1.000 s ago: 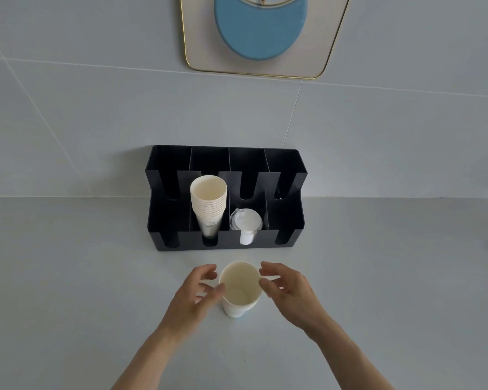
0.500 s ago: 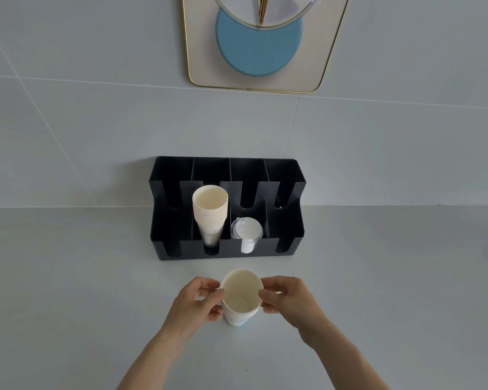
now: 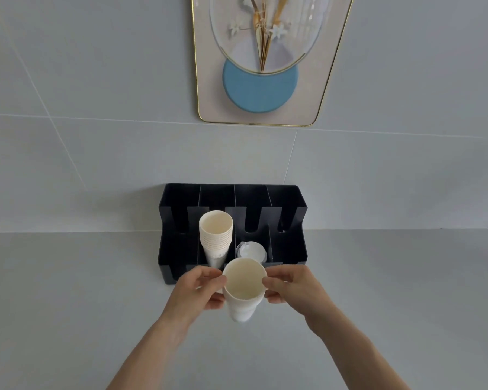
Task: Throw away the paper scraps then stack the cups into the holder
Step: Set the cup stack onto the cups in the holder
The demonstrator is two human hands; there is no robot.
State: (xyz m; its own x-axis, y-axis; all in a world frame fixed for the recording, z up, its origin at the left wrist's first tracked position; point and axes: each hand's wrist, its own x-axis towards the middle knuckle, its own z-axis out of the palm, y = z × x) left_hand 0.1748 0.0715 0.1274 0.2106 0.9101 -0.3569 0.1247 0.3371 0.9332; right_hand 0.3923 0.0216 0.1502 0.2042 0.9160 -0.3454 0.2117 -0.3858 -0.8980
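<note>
A white paper cup (image 3: 244, 288) hangs upright above the counter, just in front of the black holder (image 3: 178, 249). My left hand (image 3: 197, 291) pinches its rim on the left and my right hand (image 3: 290, 289) pinches it on the right. The cup looks empty inside. A stack of several nested paper cups (image 3: 216, 235) stands in the holder's second slot from the left. White plastic lids (image 3: 254, 250) sit in the third slot, partly hidden behind the held cup. No paper scraps are in view.
The holder stands against the tiled wall on a grey counter (image 3: 68, 305). Its outer left and right slots look empty. A gold-framed wall decoration (image 3: 261, 94) with a blue disc hangs above.
Both hands closed on the cup's rim and lifted it off the counter, up and toward the holder. The camera has tilted upward.
</note>
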